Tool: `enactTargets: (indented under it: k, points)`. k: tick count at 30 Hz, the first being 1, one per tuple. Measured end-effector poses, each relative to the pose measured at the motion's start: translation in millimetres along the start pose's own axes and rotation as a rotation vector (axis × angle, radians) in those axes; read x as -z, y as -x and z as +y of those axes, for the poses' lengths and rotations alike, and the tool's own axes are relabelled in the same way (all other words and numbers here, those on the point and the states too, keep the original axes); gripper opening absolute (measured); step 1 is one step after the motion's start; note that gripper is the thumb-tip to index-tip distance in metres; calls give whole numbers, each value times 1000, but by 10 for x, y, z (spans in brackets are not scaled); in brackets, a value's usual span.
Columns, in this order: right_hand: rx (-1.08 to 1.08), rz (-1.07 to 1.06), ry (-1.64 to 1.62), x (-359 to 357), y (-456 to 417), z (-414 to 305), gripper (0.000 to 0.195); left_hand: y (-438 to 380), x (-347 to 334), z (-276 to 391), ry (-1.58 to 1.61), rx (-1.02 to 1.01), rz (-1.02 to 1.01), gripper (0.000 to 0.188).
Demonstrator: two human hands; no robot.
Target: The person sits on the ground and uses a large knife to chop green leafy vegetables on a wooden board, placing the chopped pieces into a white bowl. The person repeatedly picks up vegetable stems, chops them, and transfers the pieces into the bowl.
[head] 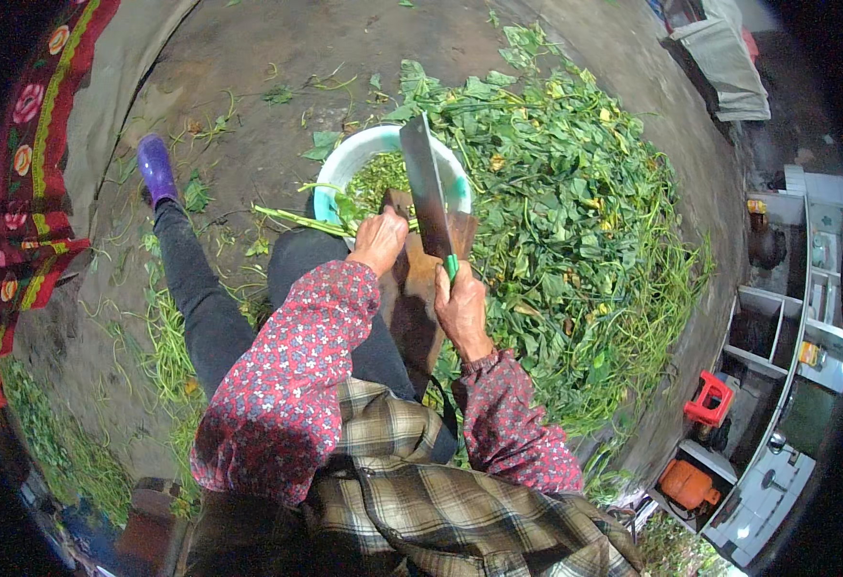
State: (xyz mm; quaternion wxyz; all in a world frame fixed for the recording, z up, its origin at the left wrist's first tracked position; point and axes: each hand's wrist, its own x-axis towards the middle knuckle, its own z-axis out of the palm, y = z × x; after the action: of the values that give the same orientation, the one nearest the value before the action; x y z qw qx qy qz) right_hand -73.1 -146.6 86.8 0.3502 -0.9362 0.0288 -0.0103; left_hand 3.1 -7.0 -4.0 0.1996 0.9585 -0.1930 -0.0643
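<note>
My left hand is closed around a small bunch of green stems that stick out to its left, at the near rim of a white and teal basin. Chopped greens lie inside the basin. In my right hand is the green handle of a cleaver, its wide blade raised over the basin's right part. Beneath both hands a wooden board reaches from my lap towards the basin. My left fingertips are at the board's far part; whether they touch it I cannot tell.
A large heap of leafy vines covers the floor on the right. More vines lie by my left leg, which ends in a purple boot. A floral red cloth hangs far left. At right are shelves, a red stool and an orange gas cylinder.
</note>
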Motion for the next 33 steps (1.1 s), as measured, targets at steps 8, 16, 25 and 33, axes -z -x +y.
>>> enactTargets:
  k: [8, 16, 25, 33]
  points:
    - [-97, -101, 95, -127, 68, 213, 22, -50, 69, -9, 21, 114, 42, 21]
    - [-135, -76, 83, -203, 108, 222, 23, 40, 280, -597, -78, -69, -306, 9]
    - [-96, -57, 91, -153, 77, 223, 22, 115, 361, -479, -30, -135, -170, 18]
    - [8, 110, -13, 16, -82, -87, 15, 110, 241, -528, -79, -108, -141, 12]
